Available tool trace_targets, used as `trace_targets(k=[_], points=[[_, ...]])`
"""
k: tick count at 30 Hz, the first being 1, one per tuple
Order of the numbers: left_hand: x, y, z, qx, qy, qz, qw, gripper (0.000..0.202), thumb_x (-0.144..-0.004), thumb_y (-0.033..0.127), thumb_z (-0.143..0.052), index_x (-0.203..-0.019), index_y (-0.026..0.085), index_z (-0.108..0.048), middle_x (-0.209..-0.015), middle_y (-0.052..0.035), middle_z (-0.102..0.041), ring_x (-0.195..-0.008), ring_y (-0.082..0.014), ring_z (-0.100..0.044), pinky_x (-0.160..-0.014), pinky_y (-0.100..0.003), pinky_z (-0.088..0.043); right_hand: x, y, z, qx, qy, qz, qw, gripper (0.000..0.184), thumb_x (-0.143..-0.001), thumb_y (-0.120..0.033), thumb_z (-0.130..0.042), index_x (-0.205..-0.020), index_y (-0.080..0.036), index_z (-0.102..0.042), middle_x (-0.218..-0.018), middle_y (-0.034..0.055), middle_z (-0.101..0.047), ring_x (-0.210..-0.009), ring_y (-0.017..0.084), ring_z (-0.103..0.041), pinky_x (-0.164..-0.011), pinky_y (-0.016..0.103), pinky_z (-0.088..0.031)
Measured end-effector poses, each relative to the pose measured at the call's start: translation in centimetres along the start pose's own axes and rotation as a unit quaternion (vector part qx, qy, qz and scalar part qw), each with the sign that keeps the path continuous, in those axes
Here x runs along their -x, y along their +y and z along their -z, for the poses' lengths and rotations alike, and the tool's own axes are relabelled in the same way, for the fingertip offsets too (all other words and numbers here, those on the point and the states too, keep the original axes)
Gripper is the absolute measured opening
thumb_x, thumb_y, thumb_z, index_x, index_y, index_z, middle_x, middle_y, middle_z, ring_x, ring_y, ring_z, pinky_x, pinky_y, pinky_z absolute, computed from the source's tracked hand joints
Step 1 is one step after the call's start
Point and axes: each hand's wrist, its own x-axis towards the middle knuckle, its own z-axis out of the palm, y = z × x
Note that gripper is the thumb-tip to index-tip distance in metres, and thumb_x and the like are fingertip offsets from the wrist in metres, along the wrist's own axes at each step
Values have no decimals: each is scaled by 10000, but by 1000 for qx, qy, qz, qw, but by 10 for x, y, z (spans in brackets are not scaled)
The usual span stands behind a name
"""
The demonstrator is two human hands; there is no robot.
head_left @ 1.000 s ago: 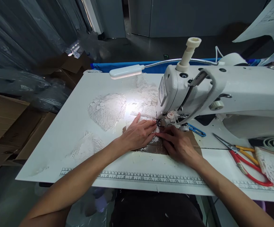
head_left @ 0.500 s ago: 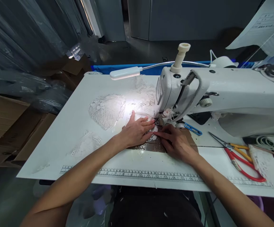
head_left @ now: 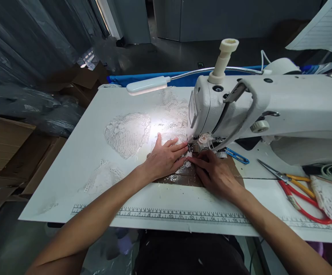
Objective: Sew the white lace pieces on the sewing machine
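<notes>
My left hand (head_left: 166, 155) lies flat with its fingers spread over a piece of white lace (head_left: 187, 164), much of which it covers. Its fingertips reach up to the presser foot of the white sewing machine (head_left: 202, 103). From the other side, my right hand (head_left: 216, 172) has its fingers drawn together at the near edge of the same lace, just below the needle area. The exact grip of its thumb is partly hidden. Both hands rest on the brown plate (head_left: 183, 179) set into the table.
Further lace pieces lie at the left, one larger (head_left: 128, 133) and one smaller (head_left: 104, 177). A lamp (head_left: 147, 86) lights the work. Blue thread snips (head_left: 237, 156) and red-and-yellow-handled scissors (head_left: 295, 191) lie at the right. A printed ruler (head_left: 168, 215) runs along the table's front edge.
The view has shifted slightly, so the machine appears larger and further right. Both hands stay almost in place at the lace by the presser foot.
</notes>
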Motion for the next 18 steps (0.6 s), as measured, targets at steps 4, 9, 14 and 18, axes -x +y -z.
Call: trace_targets(k=[4,9,14,18], points=[[-5,1,-1,-7,16,13,1000,321,-984,342,-418,-1216,207,-594,-1235,-88,-635,-1189,-319,-526,-1055,-734,-166,-5,-1,-2,46,-11,8,999,380,-931,-209,-406,-1239,-205,-628,-1009,145,-590,-842,245,-583,-696,386,-526],[-6,6,-5,-28,34,34,998,305,-980,327,-427,-1206,201,-589,-1227,-89,-633,-1172,-316,-536,-1062,-724,-159,-5,-1,-2,56,-16,8,998,396,-944,-208,-382,-1285,-182,-580,-1040,165,-578,-855,253,-586,-731,397,-523],[-2,1,-3,-45,95,31,994,307,-979,349,-435,-1202,180,-561,-1275,-131,-578,-1170,-300,-534,-1034,-630,-324,2,8,11,-24,17,-84,996,333,-940,-285,-439,-1224,-196,-589,-1047,122,-575,-676,165,-571,-631,309,-498],[1,-8,5,-35,157,8,987,244,-973,318,-463,-1109,155,-582,-1173,-122,-623,-992,-232,-599,-824,-417,-492,3,13,19,-76,81,-156,982,170,-911,-309,-475,-912,-182,-588,-926,97,-595,-661,174,-539,-562,289,-453]])
